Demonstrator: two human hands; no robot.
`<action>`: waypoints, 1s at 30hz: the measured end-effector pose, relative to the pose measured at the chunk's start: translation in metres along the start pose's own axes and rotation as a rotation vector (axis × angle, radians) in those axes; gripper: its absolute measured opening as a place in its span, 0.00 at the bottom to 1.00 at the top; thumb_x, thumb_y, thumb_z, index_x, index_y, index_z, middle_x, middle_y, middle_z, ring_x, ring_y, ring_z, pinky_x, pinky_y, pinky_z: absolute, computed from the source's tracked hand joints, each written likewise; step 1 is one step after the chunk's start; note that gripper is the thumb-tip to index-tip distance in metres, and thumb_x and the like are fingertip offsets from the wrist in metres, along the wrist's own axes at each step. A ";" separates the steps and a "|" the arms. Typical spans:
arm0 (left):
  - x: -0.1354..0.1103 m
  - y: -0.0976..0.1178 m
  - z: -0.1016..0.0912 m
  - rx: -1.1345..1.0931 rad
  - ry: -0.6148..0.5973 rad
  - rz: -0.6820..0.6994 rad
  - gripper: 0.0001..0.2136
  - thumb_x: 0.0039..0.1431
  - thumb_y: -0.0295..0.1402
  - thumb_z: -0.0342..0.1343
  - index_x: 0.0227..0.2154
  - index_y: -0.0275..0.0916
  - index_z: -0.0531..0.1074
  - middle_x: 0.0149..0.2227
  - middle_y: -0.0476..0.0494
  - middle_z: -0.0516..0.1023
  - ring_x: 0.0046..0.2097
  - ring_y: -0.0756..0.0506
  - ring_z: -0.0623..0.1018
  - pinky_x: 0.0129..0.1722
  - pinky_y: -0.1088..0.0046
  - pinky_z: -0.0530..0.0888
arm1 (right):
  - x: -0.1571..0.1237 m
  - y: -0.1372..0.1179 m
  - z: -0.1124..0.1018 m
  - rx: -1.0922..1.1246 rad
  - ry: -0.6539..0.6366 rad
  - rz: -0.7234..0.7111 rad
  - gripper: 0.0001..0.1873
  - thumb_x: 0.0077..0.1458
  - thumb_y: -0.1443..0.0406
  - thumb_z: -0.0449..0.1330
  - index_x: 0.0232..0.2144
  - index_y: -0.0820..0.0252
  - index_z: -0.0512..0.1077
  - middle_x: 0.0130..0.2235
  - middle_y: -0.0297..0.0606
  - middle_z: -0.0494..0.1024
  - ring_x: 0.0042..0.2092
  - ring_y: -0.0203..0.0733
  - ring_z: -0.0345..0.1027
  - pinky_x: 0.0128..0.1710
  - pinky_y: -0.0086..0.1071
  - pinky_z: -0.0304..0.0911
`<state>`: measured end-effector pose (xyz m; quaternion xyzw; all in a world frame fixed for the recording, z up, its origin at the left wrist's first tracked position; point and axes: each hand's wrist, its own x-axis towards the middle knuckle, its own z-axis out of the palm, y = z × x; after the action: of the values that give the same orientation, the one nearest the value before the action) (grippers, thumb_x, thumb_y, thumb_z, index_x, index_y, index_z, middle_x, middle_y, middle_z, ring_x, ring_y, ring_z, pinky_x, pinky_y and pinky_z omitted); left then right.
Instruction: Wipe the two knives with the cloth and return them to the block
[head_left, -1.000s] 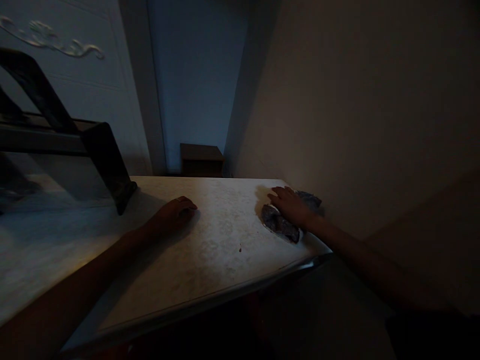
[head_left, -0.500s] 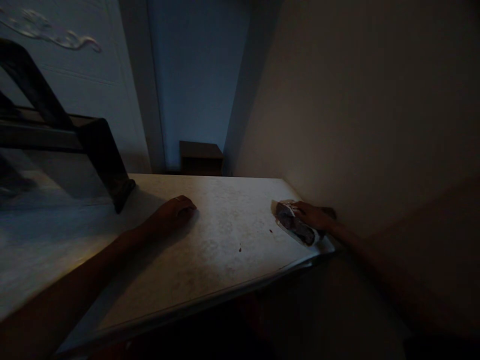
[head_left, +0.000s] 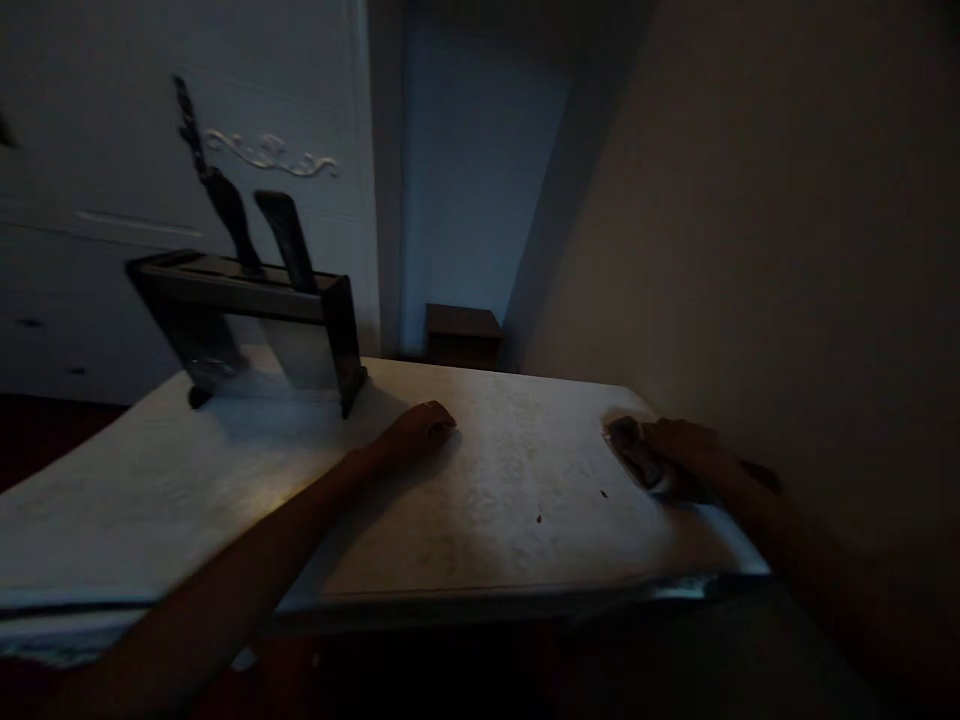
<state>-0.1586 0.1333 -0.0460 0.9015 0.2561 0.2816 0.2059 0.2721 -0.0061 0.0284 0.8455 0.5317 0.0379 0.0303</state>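
Observation:
My left hand [head_left: 420,430] rests on the white-patterned tabletop [head_left: 495,440] with its fingers curled into a loose fist. I see nothing in it. Close to the far right corner, my right hand [head_left: 684,443] is closed over a dark brown and white bundle [head_left: 637,455], pressed on the table. Whether this is cloth or a packet I cannot tell; dim light and blur hide its detail. Two small dark specks lie between the hands, one of them a crumb [head_left: 538,519]. Left of my left hand stands a see-through knife holder [head_left: 337,330] with black-handled blades in it.
A wall [head_left: 712,250] runs along the table's right end. Behind the table is a small brown cabinet [head_left: 463,325], and at the left a white panelled door [head_left: 300,220] with scroll decoration. The table's front edge [head_left: 450,603] runs close to me.
My view has swung left, so more of the knife holder shows and everything sits further right in the picture. Both hands keep about the same places on the table.

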 end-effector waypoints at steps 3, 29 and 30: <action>-0.004 0.005 -0.004 0.008 -0.006 -0.033 0.11 0.56 0.28 0.49 0.37 0.35 0.75 0.38 0.38 0.77 0.39 0.45 0.77 0.42 0.66 0.74 | -0.003 -0.033 -0.009 -0.065 0.047 -0.005 0.16 0.57 0.59 0.51 0.39 0.62 0.74 0.44 0.63 0.75 0.43 0.68 0.72 0.38 0.55 0.64; -0.114 -0.074 -0.181 -0.205 1.266 -0.635 0.18 0.58 0.41 0.51 0.49 0.38 0.66 0.52 0.39 0.70 0.54 0.42 0.69 0.56 0.63 0.63 | -0.006 -0.421 -0.008 1.450 -0.162 -0.953 0.49 0.45 0.55 0.67 0.65 0.51 0.49 0.68 0.43 0.44 0.67 0.55 0.41 0.61 0.52 0.52; -0.113 -0.075 -0.180 -0.233 1.216 -0.610 0.19 0.59 0.43 0.50 0.50 0.38 0.66 0.51 0.40 0.71 0.53 0.41 0.70 0.55 0.64 0.65 | -0.008 -0.429 -0.009 1.459 -0.150 -0.969 0.50 0.45 0.57 0.66 0.66 0.49 0.49 0.68 0.41 0.45 0.67 0.54 0.40 0.61 0.52 0.50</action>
<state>-0.3750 0.1676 0.0066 0.4429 0.5364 0.6925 0.1912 -0.1170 0.1723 -0.0019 0.3354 0.7203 -0.3841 -0.4702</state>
